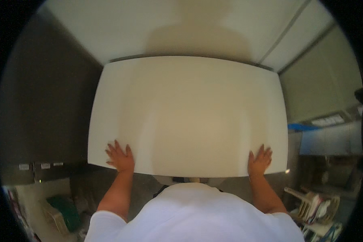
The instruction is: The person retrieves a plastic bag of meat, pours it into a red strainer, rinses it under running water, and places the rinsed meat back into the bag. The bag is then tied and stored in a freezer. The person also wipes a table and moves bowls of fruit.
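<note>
A white tabletop (199, 115) spreads out before me. My left hand (120, 157) lies palm down near its front left corner, fingers spread, with nothing held. Close to the front right corner, my right hand (260, 161) rests flat on the same surface, fingers somewhat apart and also holding nothing. Both forearms reach over the front edge from the sleeves of a white shirt.
A pale wall (124, 30) stands behind the tabletop, and a dark tall surface (48, 90) rises at left. At lower right is a chair (307, 205) with cloth on it. A green item (66, 213) lies at lower left.
</note>
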`<state>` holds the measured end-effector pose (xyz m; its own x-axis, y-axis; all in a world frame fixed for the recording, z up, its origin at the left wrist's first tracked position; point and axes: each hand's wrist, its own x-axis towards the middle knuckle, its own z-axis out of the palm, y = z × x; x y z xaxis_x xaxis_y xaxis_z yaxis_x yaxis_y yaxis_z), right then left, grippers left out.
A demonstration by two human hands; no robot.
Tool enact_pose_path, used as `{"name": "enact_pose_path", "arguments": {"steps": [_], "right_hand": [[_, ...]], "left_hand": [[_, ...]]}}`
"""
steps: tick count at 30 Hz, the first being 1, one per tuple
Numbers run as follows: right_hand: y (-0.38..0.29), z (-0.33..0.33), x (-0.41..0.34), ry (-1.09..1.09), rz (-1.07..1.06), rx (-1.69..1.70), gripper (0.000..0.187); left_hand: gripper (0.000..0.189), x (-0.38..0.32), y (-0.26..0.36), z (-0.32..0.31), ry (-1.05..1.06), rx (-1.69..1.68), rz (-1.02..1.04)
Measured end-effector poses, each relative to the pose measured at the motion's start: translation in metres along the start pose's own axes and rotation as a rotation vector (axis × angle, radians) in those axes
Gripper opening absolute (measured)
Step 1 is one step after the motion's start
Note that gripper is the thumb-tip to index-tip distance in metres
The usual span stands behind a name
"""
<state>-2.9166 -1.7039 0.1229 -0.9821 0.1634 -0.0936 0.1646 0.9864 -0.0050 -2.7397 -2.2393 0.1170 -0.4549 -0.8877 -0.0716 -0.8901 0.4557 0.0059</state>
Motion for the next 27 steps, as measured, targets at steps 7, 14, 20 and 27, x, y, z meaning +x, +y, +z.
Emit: {"name": "enact_pose_path", "arguments": {"steps": [7,14,20,27], "right_hand": [[-0.001,-0.003,-0.013,0.074,0.001,-0.045,0.075],[0.011,0.003,-0.034,0.139,-0.094,-0.079,0.07],[0.026,-0.009,-0.109,-0.014,-0.681,-0.198,0.07],[-0.076,-0.006,-0.322,-0.192,-0.79,-0.37,0.077]], "left_hand": [[0.071,0.001,-0.004,-0.008,0.036,-0.061,0.036],[0.053,-0.069,-0.023,0.04,0.505,-0.497,0.029],[0.074,-0.362,-0.151,0.089,-0.434,-0.108,0.536],[0.048,-0.522,-0.41,0.135,-0.9,-0.205,-0.136]]}}
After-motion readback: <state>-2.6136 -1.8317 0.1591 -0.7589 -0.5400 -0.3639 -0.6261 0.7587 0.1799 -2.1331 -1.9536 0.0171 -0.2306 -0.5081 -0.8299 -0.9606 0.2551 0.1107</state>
